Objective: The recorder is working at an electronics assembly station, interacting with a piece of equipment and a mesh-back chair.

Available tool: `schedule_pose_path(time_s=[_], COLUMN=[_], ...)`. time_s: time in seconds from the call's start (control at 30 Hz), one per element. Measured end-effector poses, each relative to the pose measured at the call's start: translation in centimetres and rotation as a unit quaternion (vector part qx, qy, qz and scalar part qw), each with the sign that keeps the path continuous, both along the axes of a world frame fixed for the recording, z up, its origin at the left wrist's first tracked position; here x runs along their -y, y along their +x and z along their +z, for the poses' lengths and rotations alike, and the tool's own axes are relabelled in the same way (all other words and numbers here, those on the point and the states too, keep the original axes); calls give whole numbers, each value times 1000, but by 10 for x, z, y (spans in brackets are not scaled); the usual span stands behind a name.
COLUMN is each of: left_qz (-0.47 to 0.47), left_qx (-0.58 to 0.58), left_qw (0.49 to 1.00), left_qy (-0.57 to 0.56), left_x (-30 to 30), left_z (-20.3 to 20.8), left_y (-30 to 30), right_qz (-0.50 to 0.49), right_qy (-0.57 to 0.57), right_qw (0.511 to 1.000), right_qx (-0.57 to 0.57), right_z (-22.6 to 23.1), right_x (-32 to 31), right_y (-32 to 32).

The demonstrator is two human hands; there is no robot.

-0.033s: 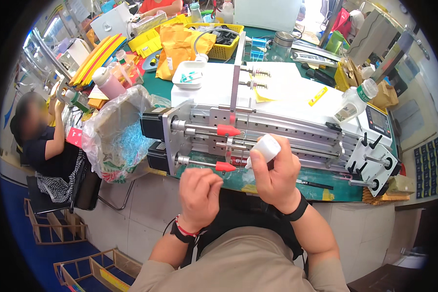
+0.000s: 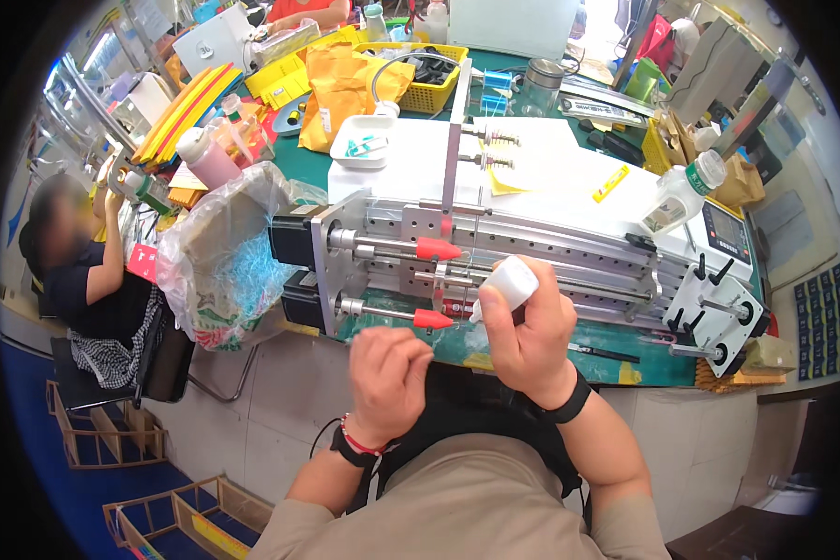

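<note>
Nothing moved since earlier frame: right hand (image 2: 529,338) grip clasps white bottle (image 2: 506,285); left hand (image 2: 387,373) fisted, empty, beside.

White bottle (image 2: 510,280), red cone tips (image 2: 437,249), green tabletop (image 2: 532,343).

Two bare hands, the left hand (image 2: 387,373) and the right hand (image 2: 525,329), work at a green table (image 2: 625,350) carrying one long silver metal machine frame (image 2: 569,247). Two red cone-shaped tips (image 2: 437,249) sit on its rods, and two black motors (image 2: 292,238) at its left end. One small white plastic squeeze bottle (image 2: 509,283) is held; one clear plastic bottle with a green label (image 2: 679,201) lies farther back. One yellow plastic basket (image 2: 439,65) and one white tray (image 2: 364,142) stand behind.
</note>
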State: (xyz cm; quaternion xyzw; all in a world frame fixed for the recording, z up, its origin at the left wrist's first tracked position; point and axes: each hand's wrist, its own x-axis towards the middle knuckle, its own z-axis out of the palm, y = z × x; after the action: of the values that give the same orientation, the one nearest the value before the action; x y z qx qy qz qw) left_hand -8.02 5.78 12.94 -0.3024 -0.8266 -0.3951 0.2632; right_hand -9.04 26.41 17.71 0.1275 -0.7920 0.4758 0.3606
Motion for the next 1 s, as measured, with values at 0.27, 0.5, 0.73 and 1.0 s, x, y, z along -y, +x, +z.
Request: schedule_pose_path(time_s=[0.27,0.5,0.73,1.0], left_qz=[-33,-48,-143,-213], left_qx=[-17,-19,-5,171], left_qw=[999,999,989,962], left_qy=[-8,-15,38,-25], left_x=[-13,-14,-20,-30], left_z=[-16,-14,25,74], left_y=[13,14,0,-27], right_qz=[-2,-19,-152,-305], right_qy=[6,23,-78,-43], right_qw=[1000,999,982,940], right_qx=[-28,-38,-84,-147], right_z=[1,4,51,183], right_x=[0,-13,-67,-177], right_y=[-3,6,55,23])
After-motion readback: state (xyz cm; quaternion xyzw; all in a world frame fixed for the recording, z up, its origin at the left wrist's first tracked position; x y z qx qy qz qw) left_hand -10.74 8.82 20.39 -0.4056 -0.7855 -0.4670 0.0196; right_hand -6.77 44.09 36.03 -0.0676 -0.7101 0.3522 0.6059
